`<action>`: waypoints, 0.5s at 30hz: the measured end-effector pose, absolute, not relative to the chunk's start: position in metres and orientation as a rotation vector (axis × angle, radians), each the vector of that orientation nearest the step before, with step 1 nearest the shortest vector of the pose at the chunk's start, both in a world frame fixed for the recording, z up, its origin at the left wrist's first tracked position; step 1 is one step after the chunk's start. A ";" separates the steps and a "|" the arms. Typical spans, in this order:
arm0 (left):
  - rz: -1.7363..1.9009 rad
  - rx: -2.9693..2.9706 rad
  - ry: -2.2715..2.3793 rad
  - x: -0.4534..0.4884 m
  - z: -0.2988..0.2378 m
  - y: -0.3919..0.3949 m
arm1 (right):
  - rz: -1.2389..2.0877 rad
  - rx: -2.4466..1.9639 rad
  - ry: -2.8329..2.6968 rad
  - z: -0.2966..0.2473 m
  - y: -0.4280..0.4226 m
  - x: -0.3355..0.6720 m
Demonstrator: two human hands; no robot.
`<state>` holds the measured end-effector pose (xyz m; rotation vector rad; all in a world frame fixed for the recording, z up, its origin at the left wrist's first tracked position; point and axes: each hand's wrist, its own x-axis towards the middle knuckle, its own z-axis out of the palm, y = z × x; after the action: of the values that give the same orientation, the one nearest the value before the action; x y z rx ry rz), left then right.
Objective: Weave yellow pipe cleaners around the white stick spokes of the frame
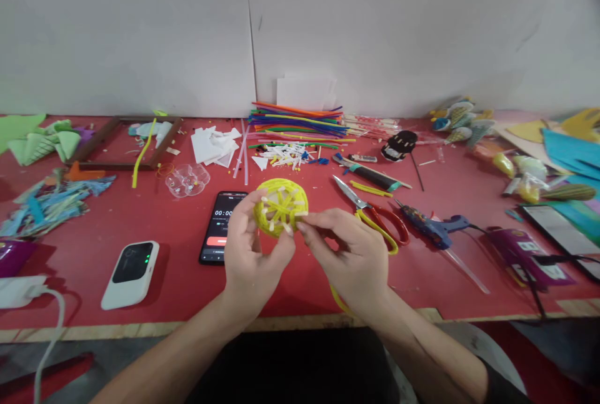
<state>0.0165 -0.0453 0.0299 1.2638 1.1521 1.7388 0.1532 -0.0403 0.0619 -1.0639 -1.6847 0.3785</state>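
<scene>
A small round yellow piece point(282, 206), wound from fuzzy pipe cleaner with pale stick ends across it, is held up above the table. My left hand point(253, 247) is closed around its left and lower rim, thumb below. At the right rim my right hand point(349, 254) pinches, thumb against fingertips; what exactly lies between them is partly hidden. A yellow strand point(340, 301) shows below my right hand. Scissors point(349, 192) with red handles lie just beyond that hand, and a lit phone point(216, 226) is partly behind my left hand.
Coloured pipe cleaners point(295, 119) are piled at the back, with white cut bits point(284, 155) before them. A blue glue gun point(434, 227) lies right. A white device point(131, 274) stands left, near a clear tray point(187, 180) and brown frame point(94, 166).
</scene>
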 end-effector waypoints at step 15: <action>1.680 1.210 1.197 0.011 0.029 -0.039 | 0.528 -1.172 -1.738 0.051 -0.033 0.156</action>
<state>0.0112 -0.0390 0.0287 1.2101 1.1975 1.6797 0.1560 -0.0325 0.0508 -1.1720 -1.7378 0.5281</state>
